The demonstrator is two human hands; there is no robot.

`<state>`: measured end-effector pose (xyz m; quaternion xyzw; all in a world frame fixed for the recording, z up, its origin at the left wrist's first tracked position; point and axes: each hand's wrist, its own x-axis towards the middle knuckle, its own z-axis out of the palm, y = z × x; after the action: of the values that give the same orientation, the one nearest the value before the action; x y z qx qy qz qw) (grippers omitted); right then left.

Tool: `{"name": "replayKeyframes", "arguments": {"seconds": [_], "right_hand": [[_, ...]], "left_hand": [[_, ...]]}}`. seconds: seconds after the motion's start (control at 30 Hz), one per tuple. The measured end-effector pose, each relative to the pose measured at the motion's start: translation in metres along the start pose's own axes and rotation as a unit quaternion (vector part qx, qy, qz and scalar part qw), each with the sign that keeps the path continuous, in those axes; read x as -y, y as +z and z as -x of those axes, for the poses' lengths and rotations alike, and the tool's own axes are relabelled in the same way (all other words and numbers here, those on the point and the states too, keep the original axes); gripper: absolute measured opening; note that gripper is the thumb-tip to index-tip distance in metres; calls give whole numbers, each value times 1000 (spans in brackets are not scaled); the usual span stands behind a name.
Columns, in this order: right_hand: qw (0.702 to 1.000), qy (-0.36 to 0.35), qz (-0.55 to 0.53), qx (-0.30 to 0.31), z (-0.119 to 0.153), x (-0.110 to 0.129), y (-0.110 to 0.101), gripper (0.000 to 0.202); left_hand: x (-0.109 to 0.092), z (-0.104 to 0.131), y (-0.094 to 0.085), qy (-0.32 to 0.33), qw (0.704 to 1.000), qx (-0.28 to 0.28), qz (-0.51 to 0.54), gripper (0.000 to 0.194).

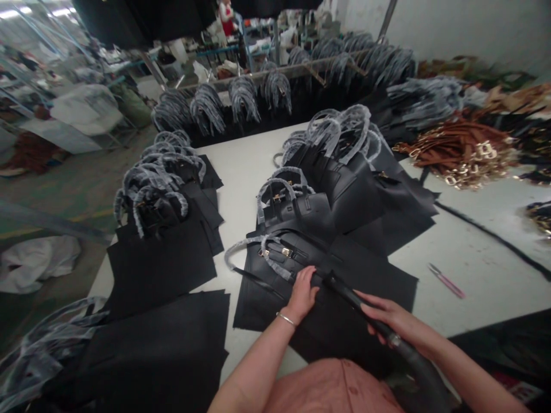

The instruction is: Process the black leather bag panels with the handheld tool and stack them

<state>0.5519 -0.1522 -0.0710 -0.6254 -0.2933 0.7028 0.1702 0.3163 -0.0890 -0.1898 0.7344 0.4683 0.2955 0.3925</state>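
My left hand (302,293), with a bracelet at the wrist, rests on a black leather bag panel (271,269); its fingers are stretched out and the thumb stands apart. That panel carries a plastic-wrapped handle (235,250) and gold-coloured buckles. In my right hand (394,318) is a long black tubular tool (350,295), its narrow end pointing at the panel near my left fingers. The fingers wrap round the tool's body. Under the panel lie more flat black leather pieces (387,284).
Black bag panels with wrapped handles (166,252) are stacked on the left, and more (353,189) lie further back on the white table (241,195). Pink-handled thread snips (446,281) lie right. Brown straps (465,149) with gold clasps are heaped behind. Wrapped handles hang on a rail (243,97).
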Motion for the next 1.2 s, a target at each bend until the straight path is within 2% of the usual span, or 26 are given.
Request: {"name": "replayKeyframes", "arguments": {"seconds": [0.13,0.27,0.33,0.5,0.6,0.87,1.07,1.2], "right_hand": [[1000,12,1,0,-2,-2,2,69],[997,-65,2,-37,-12,1,14,67],[996,-81,-5,-47,-9,-1,15,68],[999,7,-16,32,17,-19,3,69],[997,44,-16,58,23,-27,5,68],[996,29,-10,78,12,-13,23,72],[995,45,21,84,20,-36,15,75],[997,19,18,68,11,-43,25,79]], "left_hand": [[5,-1,0,-1,1000,8,21,59],[9,-4,-6,-7,997,30,72,64],[11,-6,-10,-9,994,40,98,64],[14,-8,-12,-5,992,44,120,66],[14,-8,-12,-5,991,44,129,66],[17,-9,-12,-7,987,47,150,66],[18,-11,-11,-17,985,40,167,65],[14,-10,-12,-21,986,34,162,63]]}}
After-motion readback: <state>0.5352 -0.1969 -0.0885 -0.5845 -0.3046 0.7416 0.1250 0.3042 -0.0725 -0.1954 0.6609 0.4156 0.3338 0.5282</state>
